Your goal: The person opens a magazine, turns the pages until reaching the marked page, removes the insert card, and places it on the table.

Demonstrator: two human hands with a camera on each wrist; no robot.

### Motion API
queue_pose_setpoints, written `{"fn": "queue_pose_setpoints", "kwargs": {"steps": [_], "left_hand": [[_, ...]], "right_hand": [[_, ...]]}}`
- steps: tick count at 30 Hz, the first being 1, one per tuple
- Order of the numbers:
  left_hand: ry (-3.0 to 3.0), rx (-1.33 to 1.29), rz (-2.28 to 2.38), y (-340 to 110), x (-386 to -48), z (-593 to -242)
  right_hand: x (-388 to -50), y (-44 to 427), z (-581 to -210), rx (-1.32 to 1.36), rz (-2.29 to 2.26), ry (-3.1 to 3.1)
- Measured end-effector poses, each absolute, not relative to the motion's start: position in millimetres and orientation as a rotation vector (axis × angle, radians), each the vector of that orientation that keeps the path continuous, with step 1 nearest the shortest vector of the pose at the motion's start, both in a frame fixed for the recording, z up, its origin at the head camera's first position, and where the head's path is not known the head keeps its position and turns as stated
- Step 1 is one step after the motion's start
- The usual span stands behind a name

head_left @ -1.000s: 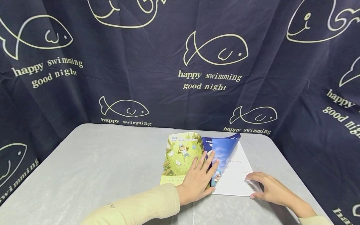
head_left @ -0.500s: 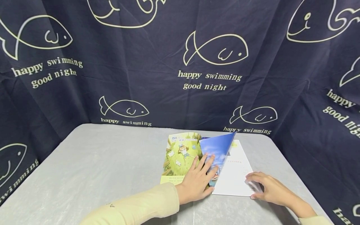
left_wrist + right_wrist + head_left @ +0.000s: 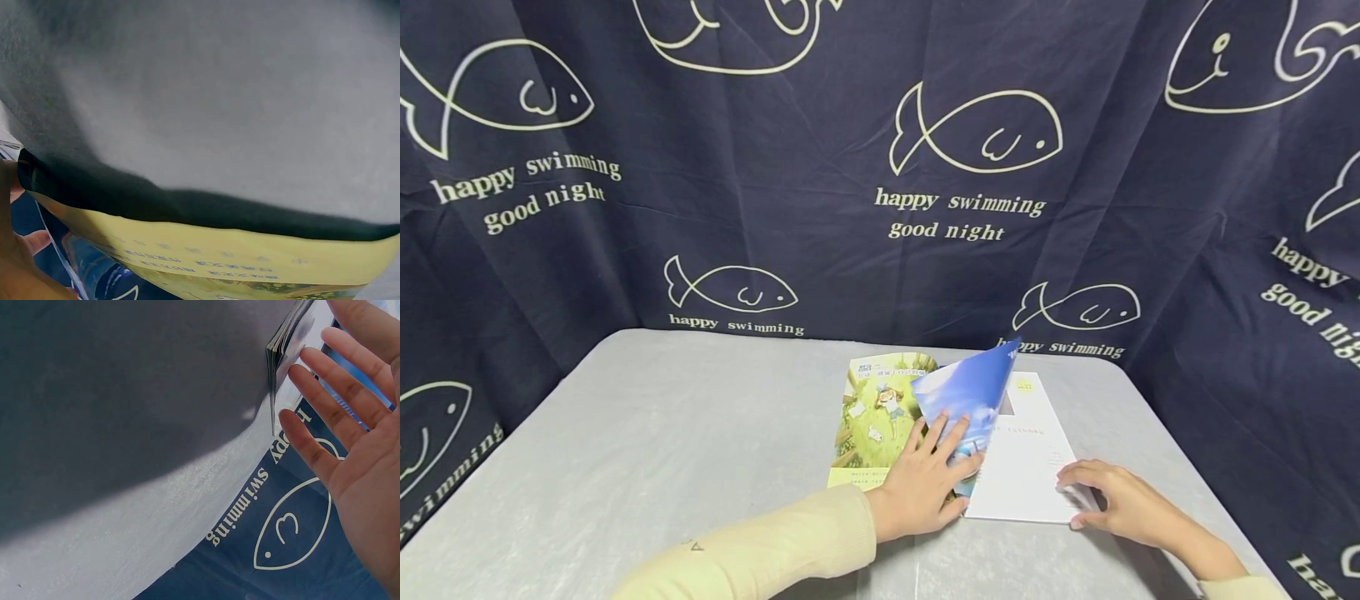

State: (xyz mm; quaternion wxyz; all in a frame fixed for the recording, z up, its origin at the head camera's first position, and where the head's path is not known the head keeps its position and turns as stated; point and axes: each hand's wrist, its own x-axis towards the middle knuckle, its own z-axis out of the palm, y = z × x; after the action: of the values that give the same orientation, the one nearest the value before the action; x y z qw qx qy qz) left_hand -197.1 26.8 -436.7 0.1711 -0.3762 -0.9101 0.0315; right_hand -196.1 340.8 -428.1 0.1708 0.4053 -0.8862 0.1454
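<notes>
In the head view an open book lies on the table, its left page (image 3: 880, 417) a green picture of a child lying on grass. A blue leaf (image 3: 973, 392) stands raised at a slant over the middle, its top corner up. My left hand (image 3: 917, 487) rests with spread fingers against that blue leaf, near its lower part. The white right page (image 3: 1022, 467) lies flat with some print. My right hand (image 3: 1127, 500) touches that page's right edge and lower corner. In the right wrist view its fingers (image 3: 337, 425) look fairly straight, tips against the page edges (image 3: 281, 344).
A grey cloth-covered table (image 3: 662, 433) carries the book, with bare surface to its left. Dark blue curtains (image 3: 850, 275) with fish drawings stand behind and at both sides. The book's yellow lower strip (image 3: 206, 240) shows in the left wrist view.
The blue leaf has swung leftward over the green page, uncovering more of the white page's top. My left hand has shifted only slightly; the right hand has stayed nearly in place.
</notes>
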Motion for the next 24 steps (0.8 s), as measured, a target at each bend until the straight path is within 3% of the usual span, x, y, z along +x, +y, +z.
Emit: {"fn": "queue_pose_setpoints", "kwargs": {"steps": [24], "left_hand": [[-2.611,-1.083,0.111,24.1,-194.1,-434.7]], "right_hand": [[-196.3,341.1,-421.1,1.247,0.524,-2.470]]}}
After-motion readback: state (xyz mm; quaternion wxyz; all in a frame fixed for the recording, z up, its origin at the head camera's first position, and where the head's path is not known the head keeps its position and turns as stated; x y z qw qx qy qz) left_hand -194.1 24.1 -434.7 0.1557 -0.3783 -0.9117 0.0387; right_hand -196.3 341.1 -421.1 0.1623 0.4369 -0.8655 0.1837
